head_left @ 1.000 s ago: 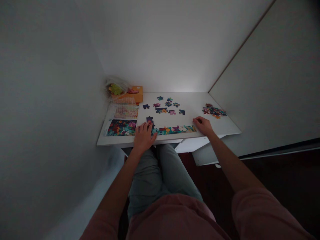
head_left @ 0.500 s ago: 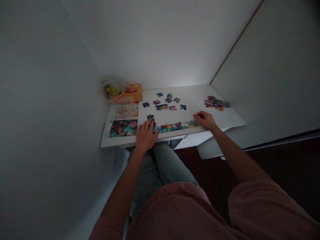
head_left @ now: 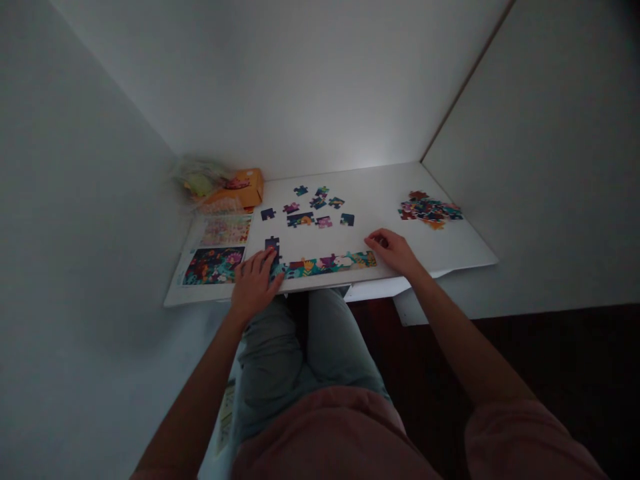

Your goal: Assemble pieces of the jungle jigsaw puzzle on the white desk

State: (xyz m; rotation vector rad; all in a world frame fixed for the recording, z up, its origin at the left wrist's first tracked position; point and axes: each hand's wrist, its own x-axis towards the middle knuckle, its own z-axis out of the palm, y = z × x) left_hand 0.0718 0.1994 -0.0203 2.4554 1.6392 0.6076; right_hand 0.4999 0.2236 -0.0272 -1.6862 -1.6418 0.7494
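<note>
A joined strip of colourful puzzle pieces lies along the front of the white table. My left hand rests at the strip's left end, fingers stretched out flat, its fingertips touching a dark piece that sticks up from the corner. My right hand sits at the strip's right end with fingers curled down onto the table; whether they pinch a piece is hidden. Several loose pieces lie scattered behind the strip.
A heap of unsorted pieces lies at the right back. Picture sheets lie at the left, with an orange box and a plastic bag behind them. Walls close in on the left, back and right. My knees are under the table.
The view has swung right, so the table sits further left in frame. Both hands stay at the ends of the strip; the right hand has shifted slightly toward the strip.
</note>
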